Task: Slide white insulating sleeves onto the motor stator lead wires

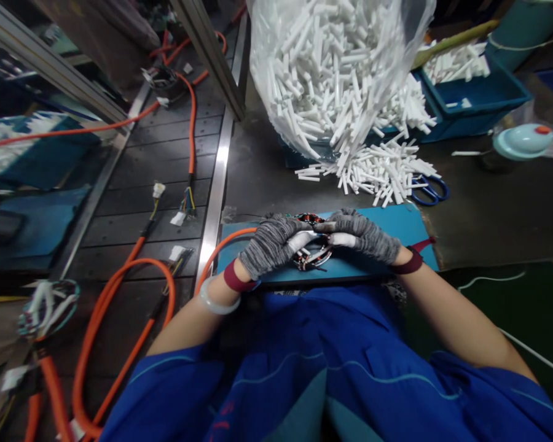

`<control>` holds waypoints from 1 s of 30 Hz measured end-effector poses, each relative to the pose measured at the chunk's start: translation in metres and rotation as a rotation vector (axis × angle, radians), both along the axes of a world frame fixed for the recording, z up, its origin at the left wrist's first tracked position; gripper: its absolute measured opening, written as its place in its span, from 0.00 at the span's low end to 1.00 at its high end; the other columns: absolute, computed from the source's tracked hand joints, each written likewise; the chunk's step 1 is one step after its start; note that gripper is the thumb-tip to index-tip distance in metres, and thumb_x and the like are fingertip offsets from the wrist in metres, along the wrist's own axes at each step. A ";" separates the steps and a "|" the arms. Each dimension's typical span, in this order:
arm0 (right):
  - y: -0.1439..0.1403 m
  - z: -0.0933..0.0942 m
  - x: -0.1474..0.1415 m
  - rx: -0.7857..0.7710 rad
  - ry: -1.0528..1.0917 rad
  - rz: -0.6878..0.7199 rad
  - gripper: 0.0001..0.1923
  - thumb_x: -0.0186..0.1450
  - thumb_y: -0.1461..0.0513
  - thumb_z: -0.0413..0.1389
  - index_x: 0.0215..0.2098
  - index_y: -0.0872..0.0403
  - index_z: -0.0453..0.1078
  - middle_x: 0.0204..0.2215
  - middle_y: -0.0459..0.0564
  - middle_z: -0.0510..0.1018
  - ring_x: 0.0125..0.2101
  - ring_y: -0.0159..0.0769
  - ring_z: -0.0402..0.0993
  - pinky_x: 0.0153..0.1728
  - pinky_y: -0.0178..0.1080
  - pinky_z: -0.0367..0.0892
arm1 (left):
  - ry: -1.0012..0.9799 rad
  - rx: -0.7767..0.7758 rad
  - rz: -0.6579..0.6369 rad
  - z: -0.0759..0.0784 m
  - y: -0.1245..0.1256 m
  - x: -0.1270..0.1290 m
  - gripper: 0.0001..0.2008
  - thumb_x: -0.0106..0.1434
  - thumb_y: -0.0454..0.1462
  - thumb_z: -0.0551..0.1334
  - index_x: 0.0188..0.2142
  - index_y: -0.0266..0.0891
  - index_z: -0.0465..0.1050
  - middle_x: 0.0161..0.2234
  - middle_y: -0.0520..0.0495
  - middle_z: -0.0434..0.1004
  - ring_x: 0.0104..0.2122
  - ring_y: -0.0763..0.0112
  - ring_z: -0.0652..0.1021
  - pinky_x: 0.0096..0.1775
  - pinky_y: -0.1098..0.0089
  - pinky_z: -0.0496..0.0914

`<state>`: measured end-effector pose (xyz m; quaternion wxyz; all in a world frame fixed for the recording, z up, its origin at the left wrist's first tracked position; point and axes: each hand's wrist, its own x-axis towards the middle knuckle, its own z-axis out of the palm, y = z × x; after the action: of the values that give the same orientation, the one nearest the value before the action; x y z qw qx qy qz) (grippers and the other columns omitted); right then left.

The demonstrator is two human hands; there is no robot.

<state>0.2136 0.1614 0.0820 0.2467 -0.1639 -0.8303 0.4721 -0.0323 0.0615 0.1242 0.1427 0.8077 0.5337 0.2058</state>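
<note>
Both hands wear grey knitted gloves with white thumb tips and meet over a motor stator (311, 261), a round part with copper windings and loose wires. It rests on a blue mat (396, 227). My left hand (276, 242) comes in from the left, its thumb and fingers pinched on a thin wire above the stator. From the right, my right hand (364, 236) pinches at the same wire, its fingertips nearly touching those of the left. The wire (321, 235) shows only as a short dark piece between the thumbs. The gloves cover much of the stator's far side.
White sleeve tubes (382, 172) lie heaped beyond the mat, below a full plastic bag (332, 80). Blue scissors (431, 189) are beside the heap. Teal bins (483, 101) stand behind. Orange cables (113, 307) and another stator (48, 310) occupy the conveyor at left.
</note>
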 end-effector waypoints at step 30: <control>-0.034 -0.006 -0.003 -0.147 0.073 -0.331 0.24 0.68 0.53 0.64 0.61 0.47 0.74 0.46 0.51 0.86 0.47 0.44 0.82 0.53 0.51 0.74 | 0.268 -0.151 -0.105 0.007 0.023 0.000 0.22 0.75 0.51 0.57 0.50 0.40 0.83 0.40 0.42 0.86 0.41 0.59 0.83 0.45 0.62 0.74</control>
<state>0.2104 0.1279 0.0758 0.3383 -0.2984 -0.7457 0.4903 -0.0319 0.0842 0.1317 0.1413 0.8417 0.5189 0.0478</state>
